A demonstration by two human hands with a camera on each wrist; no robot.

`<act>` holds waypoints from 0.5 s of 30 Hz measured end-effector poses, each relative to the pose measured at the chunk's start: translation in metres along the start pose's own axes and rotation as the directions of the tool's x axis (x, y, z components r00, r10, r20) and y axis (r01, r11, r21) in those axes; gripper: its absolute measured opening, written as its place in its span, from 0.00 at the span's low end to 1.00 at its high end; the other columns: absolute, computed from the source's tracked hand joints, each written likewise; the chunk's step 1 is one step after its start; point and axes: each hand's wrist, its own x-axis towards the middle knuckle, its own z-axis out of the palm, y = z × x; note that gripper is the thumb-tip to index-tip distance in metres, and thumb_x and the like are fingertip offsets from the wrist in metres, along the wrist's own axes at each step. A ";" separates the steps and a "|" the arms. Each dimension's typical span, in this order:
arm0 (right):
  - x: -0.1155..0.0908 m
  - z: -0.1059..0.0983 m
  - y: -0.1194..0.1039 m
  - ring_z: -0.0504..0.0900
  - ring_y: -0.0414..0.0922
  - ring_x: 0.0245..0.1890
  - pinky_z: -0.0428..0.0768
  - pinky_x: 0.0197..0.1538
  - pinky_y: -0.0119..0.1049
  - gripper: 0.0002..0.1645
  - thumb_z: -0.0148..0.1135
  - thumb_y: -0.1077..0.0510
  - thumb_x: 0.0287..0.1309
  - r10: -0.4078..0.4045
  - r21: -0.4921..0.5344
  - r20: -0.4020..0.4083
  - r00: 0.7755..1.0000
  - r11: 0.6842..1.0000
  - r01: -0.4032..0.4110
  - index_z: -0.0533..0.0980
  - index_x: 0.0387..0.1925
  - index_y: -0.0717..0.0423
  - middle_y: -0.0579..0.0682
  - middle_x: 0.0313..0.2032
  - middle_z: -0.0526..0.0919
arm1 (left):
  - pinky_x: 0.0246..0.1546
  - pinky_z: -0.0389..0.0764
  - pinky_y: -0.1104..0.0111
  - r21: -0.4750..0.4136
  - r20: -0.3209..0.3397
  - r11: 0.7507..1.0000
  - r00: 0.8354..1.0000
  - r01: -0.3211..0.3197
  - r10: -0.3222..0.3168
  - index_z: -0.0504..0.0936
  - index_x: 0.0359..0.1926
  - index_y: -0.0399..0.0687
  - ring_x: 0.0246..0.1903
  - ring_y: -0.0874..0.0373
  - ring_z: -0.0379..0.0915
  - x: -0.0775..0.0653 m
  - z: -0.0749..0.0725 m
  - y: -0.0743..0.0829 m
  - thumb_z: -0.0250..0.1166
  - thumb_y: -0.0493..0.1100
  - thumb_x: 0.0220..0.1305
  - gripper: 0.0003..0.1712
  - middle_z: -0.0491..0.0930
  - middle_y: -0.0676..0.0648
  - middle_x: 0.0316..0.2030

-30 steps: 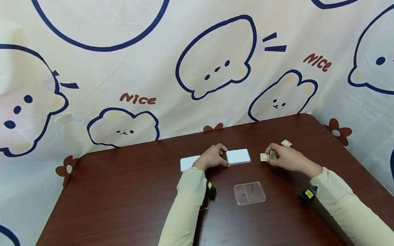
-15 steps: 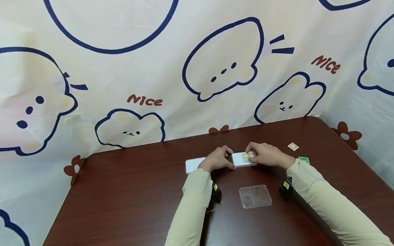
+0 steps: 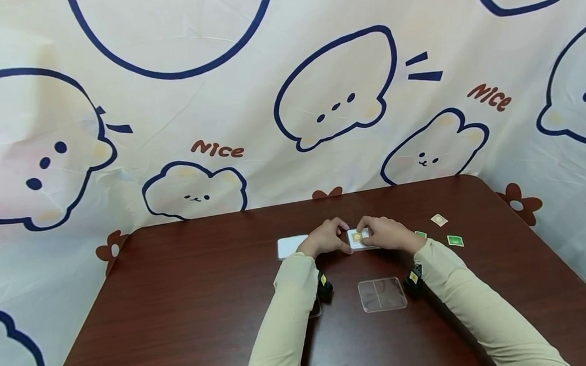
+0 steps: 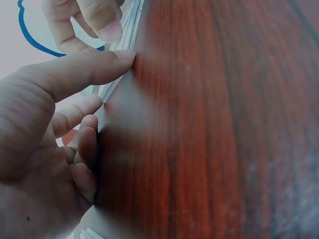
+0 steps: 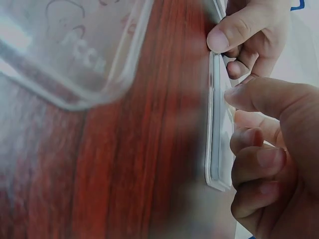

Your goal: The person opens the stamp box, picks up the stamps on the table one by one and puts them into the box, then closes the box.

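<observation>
My left hand (image 3: 325,238) grips the left end of a flat white plastic case (image 3: 351,246), thumb on the near edge and a finger at the far side. At the same case is my right hand (image 3: 388,234), pinching a small square yellow card (image 3: 357,237) low over the white surface. The right wrist view shows the case edge-on (image 5: 214,124), lying on the table, with the right thumb just above its rim; the card is mostly hidden there. A second white case (image 3: 289,247) lies left, partly behind my left hand.
A clear plastic lid (image 3: 382,295) lies nearer on the brown table (image 3: 179,302). Another clear piece (image 3: 315,311) shows partly under my left sleeve. Two green square cards (image 3: 455,241) and a beige card (image 3: 439,220) lie at the right. A printed cloth (image 3: 247,96) hangs behind.
My right hand has moved left from the loose cards to the case, bringing the yellow card. Two green cards now show at the right. The left hand has kept its hold on the case.
</observation>
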 end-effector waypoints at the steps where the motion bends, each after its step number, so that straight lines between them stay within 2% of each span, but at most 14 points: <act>1: 0.000 0.001 -0.001 0.73 0.43 0.27 0.71 0.33 0.34 0.15 0.61 0.56 0.61 0.001 -0.003 -0.002 1.000 1.000 -0.001 0.75 0.48 0.56 0.52 0.32 0.79 | 0.46 0.70 0.64 0.001 -0.001 1.000 1.000 0.002 -0.002 0.73 0.53 0.54 0.43 0.55 0.66 0.000 0.000 0.000 0.75 0.48 0.51 0.29 0.69 0.47 0.48; 7: -0.002 0.001 -0.001 0.73 0.43 0.29 0.71 0.34 0.35 0.17 0.61 0.57 0.61 0.018 0.007 -0.021 1.000 1.000 -0.018 0.74 0.51 0.57 0.52 0.34 0.80 | 0.44 0.71 0.66 0.025 -0.017 1.000 1.000 0.002 -0.001 0.73 0.54 0.55 0.42 0.56 0.68 -0.001 0.001 -0.001 0.76 0.52 0.49 0.32 0.70 0.48 0.47; 15: -0.010 -0.013 0.013 0.70 0.42 0.22 0.68 0.26 0.34 0.20 0.61 0.54 0.61 0.042 0.039 -0.112 0.993 0.999 -0.038 0.74 0.52 0.58 0.50 0.27 0.75 | 0.42 0.71 0.65 0.056 -0.015 0.998 1.000 0.000 0.001 0.72 0.58 0.57 0.42 0.56 0.68 -0.002 0.002 0.001 0.76 0.53 0.49 0.35 0.69 0.49 0.48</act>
